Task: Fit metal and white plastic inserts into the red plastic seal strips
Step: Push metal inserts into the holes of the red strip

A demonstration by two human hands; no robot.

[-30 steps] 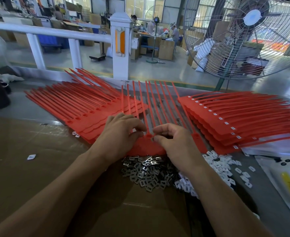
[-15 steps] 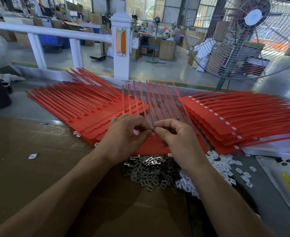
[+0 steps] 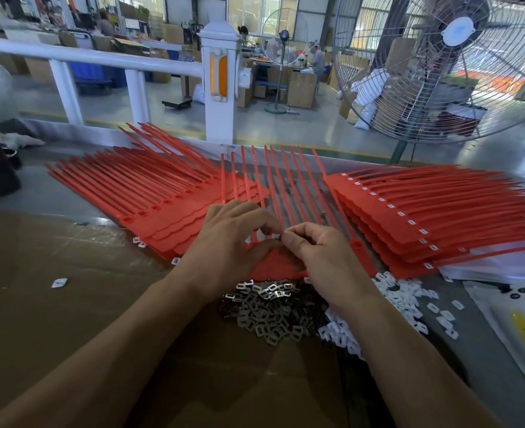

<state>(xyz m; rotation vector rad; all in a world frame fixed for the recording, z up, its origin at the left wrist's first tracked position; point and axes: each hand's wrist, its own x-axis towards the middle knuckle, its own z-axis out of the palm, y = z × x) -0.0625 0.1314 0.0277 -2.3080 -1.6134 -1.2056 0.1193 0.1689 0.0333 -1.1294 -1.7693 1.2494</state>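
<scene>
Change: both hands have lifted off the strips (image 3: 289, 193) since a second ago.
Left hand (image 3: 233, 239): curled, contents hidden.
Right hand (image 3: 319, 251): pinches a small insert (image 3: 281, 238).
Meaning: insert likely being readied.

No text, label or number is sharp enough to read.

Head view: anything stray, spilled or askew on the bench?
A few white inserts lie apart from the white insert pile: one alone on the cardboard, others beside the left stack of red strips. Otherwise nothing stands out.
</scene>
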